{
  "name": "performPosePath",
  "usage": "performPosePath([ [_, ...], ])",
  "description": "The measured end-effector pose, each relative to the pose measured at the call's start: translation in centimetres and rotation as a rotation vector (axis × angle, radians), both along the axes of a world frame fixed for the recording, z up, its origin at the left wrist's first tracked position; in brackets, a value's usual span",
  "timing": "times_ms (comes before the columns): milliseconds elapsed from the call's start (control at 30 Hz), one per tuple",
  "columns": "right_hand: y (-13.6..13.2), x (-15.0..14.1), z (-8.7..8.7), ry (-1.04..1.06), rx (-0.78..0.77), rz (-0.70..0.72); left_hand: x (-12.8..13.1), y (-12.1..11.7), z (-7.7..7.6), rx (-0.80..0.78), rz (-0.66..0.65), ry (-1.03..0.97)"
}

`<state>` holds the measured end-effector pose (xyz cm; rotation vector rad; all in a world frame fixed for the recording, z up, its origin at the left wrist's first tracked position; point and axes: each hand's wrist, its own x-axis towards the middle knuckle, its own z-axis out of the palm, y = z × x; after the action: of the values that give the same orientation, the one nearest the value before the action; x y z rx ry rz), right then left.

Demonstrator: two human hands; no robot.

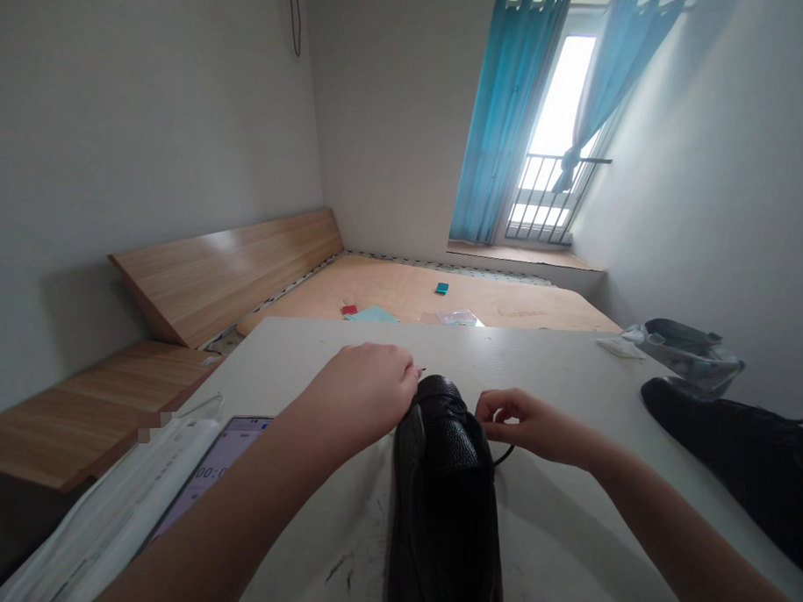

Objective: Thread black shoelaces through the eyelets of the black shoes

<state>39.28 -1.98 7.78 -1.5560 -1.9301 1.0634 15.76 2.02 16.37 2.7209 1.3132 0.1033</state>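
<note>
One black, pebbled shoe (450,457) stands at lower centre, its lace (506,456) pinched by the left hand (371,390) and right hand (530,425). Beneath is a scuffed white table (548,362); blue curtains (509,95) hang upper right.

the left hand (371,385) and right hand (524,421) are bare (both forearms (250,499) too).

2 shoes (443,501), 1 ph. (216,470), 2 curtns. (506,113)
</note>
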Motion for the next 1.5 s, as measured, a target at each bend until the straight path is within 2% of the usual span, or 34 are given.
performPosePath([
  [100, -0.2, -0.1, 0.2, -0.023, 0.043, -0.061, -0.1, 0.3, -0.4, -0.014, 0.011, 0.02],
  [300, -1.0, -1.1, 0.5, 0.03, -0.035, -0.114, -0.7, 0.8, -1.6, -0.042, 0.028, 0.107],
  [500, -1.6, -2.0, 1.3, 0.158, 0.005, -0.071, -0.5, 0.6, -1.7, -0.053, 0.023, 0.164],
  [567, -1.8, -2.3, 1.6, 0.09, 0.046, -0.089, -0.2, 0.5, -1.8, -0.051, 0.019, 0.166],
  [767, -2.6, -3.3, 3.7, -0.37, 0.128, -0.146, 0.9, 0.3, -2.3, -0.065, -0.016, 0.153],
  [1133, -1.2, -5.0, 7.8, -0.696, 0.049, 0.025, 0.7, 0.8, -3.2, -0.087, -0.047, 0.054],
  [1233, -0.6, -5.6, 7.9, -0.772, 0.042, 0.05, 0.3, 0.8, -3.1, -0.1, -0.086, 0.046],
  [1333, 0.1, -5.9, 7.3, -0.831, 0.059, 0.063, 0.1, 0.8, -2.8, -0.096, -0.125, 0.042],
  [1500, 0.7, -5.7, 6.2, -0.813, 0.097, 0.045, 0.2, 0.8, -2.7, -0.106, -0.189, 0.063],
])
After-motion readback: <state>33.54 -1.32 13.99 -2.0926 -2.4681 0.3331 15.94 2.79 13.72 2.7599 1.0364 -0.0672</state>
